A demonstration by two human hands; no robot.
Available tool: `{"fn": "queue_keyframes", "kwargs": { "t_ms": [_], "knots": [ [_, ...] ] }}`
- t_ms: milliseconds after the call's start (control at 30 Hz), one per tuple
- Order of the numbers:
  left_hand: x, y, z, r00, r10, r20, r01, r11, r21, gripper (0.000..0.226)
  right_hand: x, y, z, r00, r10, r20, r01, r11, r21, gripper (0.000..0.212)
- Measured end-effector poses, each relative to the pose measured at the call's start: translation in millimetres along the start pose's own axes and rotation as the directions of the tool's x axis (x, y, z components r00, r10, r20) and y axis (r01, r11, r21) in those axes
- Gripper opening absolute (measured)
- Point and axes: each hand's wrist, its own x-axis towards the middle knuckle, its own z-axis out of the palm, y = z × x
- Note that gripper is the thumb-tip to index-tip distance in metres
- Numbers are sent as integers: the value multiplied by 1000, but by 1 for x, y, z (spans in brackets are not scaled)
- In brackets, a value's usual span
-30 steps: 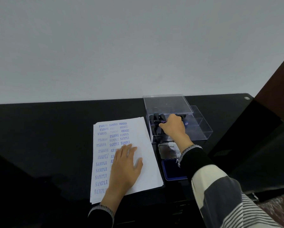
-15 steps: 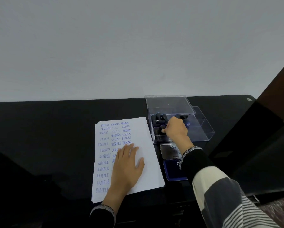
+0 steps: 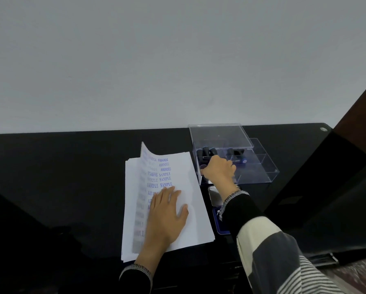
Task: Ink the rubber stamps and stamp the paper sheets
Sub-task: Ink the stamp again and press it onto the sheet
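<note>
Paper stack (image 3: 190, 187): mid-table near the front edge, long axis front to back, left hand (image 3: 167, 211) spread flat on it. Stamps (image 3: 207, 151): in the clear box (image 3: 256, 162) toward the table's back edge. Right hand (image 3: 219, 170), the nearer, reaches in, fingers curled; whether they pinch a stamp cannot be told.

I see a glossy black desk (image 3: 61, 177) against a plain grey-white wall (image 3: 156, 60). Round silver fitting (image 3: 323, 129) in its far right corner. Dark brown wooden panel (image 3: 360, 115) rises at right edge; patterned floor (image 3: 352, 274) shows bottom right.
</note>
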Motion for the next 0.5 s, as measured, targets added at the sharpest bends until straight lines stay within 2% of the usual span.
{"fn": "queue_keyframes", "kwargs": {
  "t_ms": [167, 267, 333, 400, 433, 500],
  "knots": [
    [1, 0, 1, 1000, 7, -1, -7, 1000, -4, 51, 0, 1, 3, 999, 44, -16, -42, 995, 93, 45],
    [1, -1, 1, 1000, 26, -8, -25, 1000, 9, 50, 0, 4, -1, 991, 110, -76, -81, 946, 314, 37],
    [1, -1, 3, 999, 39, -18, -39, 999, 7, 47, -5, 6, -8, 985, 126, -118, -41, 836, 547, 22],
    [0, -1, 3, 997, 66, -35, -65, 997, 31, 39, -14, 9, -18, 983, 126, -130, 23, 625, 780, 17],
    [1, 0, 3, 994, 93, -50, -90, 994, 67, 34, -19, 11, -23, 982, 127, -140, 53, 527, 848, 18],
    [0, 2, 3, 987, 132, -90, -121, 985, 124, 24, -28, 15, -30, 984, 118, -130, 73, 401, 913, 17]
  ]
}}
